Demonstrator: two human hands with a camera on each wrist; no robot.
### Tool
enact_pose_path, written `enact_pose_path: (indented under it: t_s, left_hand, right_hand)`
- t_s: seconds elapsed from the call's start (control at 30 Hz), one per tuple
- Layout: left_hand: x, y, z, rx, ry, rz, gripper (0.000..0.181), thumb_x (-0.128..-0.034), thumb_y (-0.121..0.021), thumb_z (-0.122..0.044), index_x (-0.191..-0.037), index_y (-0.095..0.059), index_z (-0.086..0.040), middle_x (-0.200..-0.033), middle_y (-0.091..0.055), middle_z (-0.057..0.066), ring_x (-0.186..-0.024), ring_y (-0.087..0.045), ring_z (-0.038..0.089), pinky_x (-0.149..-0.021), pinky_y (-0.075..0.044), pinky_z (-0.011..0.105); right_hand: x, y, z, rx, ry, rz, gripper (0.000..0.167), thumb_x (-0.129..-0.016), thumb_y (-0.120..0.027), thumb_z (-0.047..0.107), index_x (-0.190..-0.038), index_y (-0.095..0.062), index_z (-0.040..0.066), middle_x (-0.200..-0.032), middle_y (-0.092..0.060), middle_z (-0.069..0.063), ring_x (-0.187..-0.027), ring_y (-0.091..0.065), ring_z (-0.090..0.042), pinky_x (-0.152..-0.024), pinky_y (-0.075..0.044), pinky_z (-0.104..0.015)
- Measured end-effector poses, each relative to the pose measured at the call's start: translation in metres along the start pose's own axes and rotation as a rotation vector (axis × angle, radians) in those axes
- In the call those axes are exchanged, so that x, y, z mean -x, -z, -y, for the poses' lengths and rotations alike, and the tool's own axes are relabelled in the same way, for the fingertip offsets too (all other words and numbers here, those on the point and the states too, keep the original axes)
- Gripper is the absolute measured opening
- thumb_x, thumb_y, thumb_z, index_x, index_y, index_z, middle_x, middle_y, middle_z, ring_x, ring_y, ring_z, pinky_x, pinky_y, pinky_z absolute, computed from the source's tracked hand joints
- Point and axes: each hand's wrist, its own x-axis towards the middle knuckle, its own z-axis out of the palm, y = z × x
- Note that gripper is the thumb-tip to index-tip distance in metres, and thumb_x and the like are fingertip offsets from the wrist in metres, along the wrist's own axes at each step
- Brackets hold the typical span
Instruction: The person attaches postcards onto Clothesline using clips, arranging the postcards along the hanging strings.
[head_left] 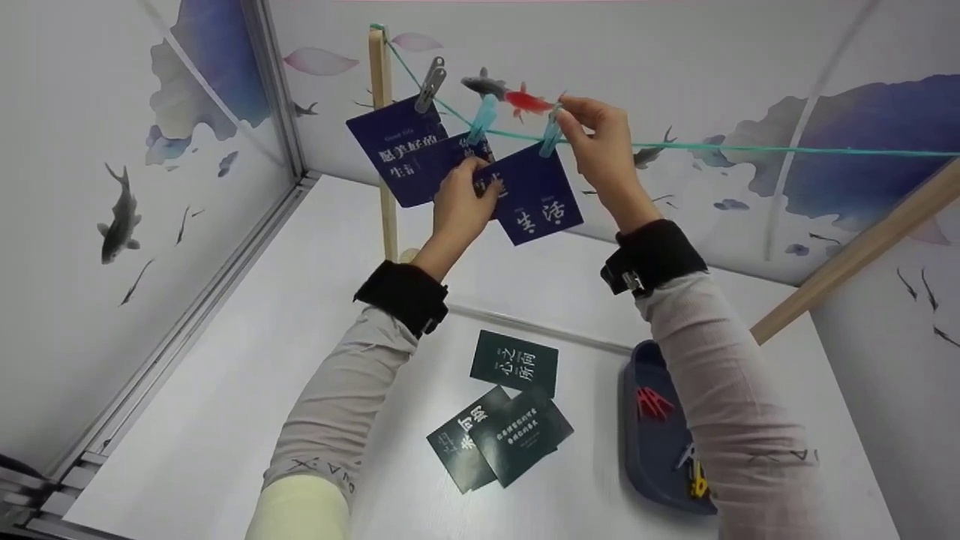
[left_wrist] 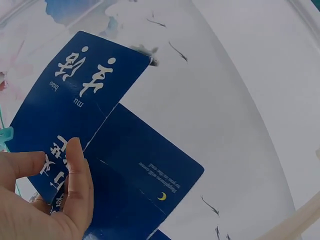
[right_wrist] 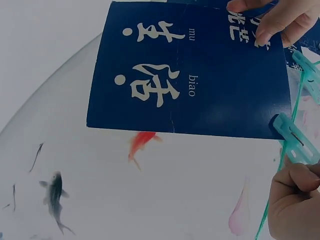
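The front blue card (head_left: pixel 541 196) hung tilted below the green line (head_left: pixel 750 148), long axis running down and slightly right, its two large characters lowermost. Its upper right corner met a teal clip (head_left: pixel 551 136), below and left of the right hand (head_left: pixel 606 146), the nearer, whose thumb and forefinger pinched that clip. The left hand (head_left: pixel 463 201) gripped the card's upper left part.

Black wristbands (head_left: pixel 664 253), wrinkled pale sleeves (head_left: pixel 339 401), dark printed lettering (head_left: pixel 785 456)
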Motion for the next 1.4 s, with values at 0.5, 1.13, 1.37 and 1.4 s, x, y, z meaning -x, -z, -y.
enact_pose_path:
  t_s: [0.5, 1.13, 1.37, 1.4]
  left_hand:
    - [0.048, -0.041, 0.018, -0.092, -0.555, -0.321, 0.04, -0.0909, -0.055, -0.008, -0.128, -0.04, -0.012, -0.128, -0.042, 0.016, -0.086, -0.054, 0.023, -0.05, -0.042, 0.028]
    - [0.176, -0.152, 0.021, -0.141, -0.621, 0.357, 0.047, -0.0911, -0.06, -0.025, -0.136, -0.045, -0.029, -0.144, -0.04, 0.007, -0.13, -0.04, 0.024, -0.101, -0.041, 0.038]
    - [0.228, -0.189, 0.023, -0.357, -0.805, 0.762, 0.039, -0.0943, -0.056, -0.032, -0.132, -0.051, -0.038, -0.15, -0.038, 0.002, -0.139, -0.033, 0.027, -0.108, -0.037, 0.041]
    - [0.233, -0.193, 0.023, -0.39, -0.836, 0.804, 0.038, -0.0944, -0.056, -0.03, -0.132, -0.053, -0.037, -0.148, -0.04, 0.001, -0.139, -0.034, 0.025, -0.109, -0.035, 0.041]
  right_hand:
    - [0.04, 0.028, -0.021, -0.236, 0.267, -0.264, 0.025, -0.096, -0.052, 0.012, -0.113, -0.064, -0.001, -0.11, -0.067, -0.011, -0.039, -0.034, -0.003, -0.042, -0.031, -0.015]
    - [0.155, 0.104, -0.148, 0.217, -0.077, -0.046, 0.02, -0.095, -0.051, 0.004, -0.104, -0.061, -0.011, -0.098, -0.065, -0.008, -0.067, -0.052, 0.01, -0.056, -0.043, -0.009]
    - [0.201, 0.116, -0.211, 0.392, -0.171, 0.507, 0.02, -0.092, -0.056, 0.004, -0.106, -0.062, -0.008, -0.1, -0.064, -0.025, -0.081, -0.064, -0.025, -0.065, -0.053, -0.028]
    - [0.209, 0.116, -0.217, 0.434, -0.189, 0.557, 0.02, -0.091, -0.058, 0.005, -0.106, -0.062, -0.009, -0.098, -0.065, -0.024, -0.083, -0.064, -0.029, -0.068, -0.054, -0.032]
